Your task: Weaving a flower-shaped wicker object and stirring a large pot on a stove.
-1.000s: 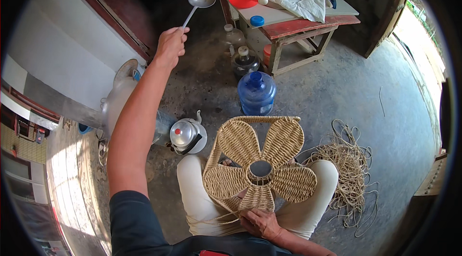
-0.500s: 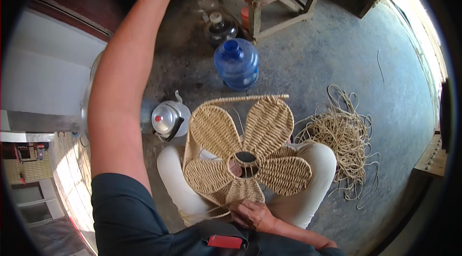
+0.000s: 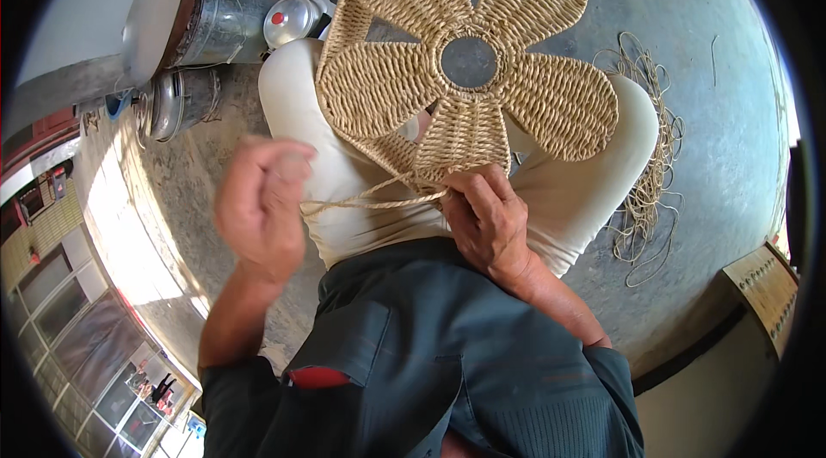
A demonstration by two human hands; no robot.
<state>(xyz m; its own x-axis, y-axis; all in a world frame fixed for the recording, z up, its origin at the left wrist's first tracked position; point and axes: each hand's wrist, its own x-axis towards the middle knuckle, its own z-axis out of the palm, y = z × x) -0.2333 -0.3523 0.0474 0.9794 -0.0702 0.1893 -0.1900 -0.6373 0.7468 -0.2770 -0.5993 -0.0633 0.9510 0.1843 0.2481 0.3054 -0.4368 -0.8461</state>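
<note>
A woven flower panel [image 3: 555,105] of twisted straw-coloured cord lies across my lap, its petals set round an open ring. My right hand [image 3: 489,221] is closed at the lower petal's bottom edge, gripping it where a loose cord [image 3: 374,202] comes out. That cord loops leftward over my thigh and meets the edge of my left hand [image 3: 265,209]. Slightly blurred, my left hand is raised beside my left knee with curled fingers, thumb and forefinger together. Whatever they pinch is hidden. A woven side band [image 3: 344,24] stands behind the petals on the left.
A tangled heap of cord [image 3: 658,148] lies on the concrete floor beyond my right knee. Near my left knee stand a silver kettle [image 3: 292,19] and a metal drum [image 3: 225,24]. A wooden piece with a row of studs [image 3: 761,295] is at the right.
My left hand has come down from far out ahead to beside my left knee. My right hand stays at the lower petal. The view has tilted down towards my lap.
</note>
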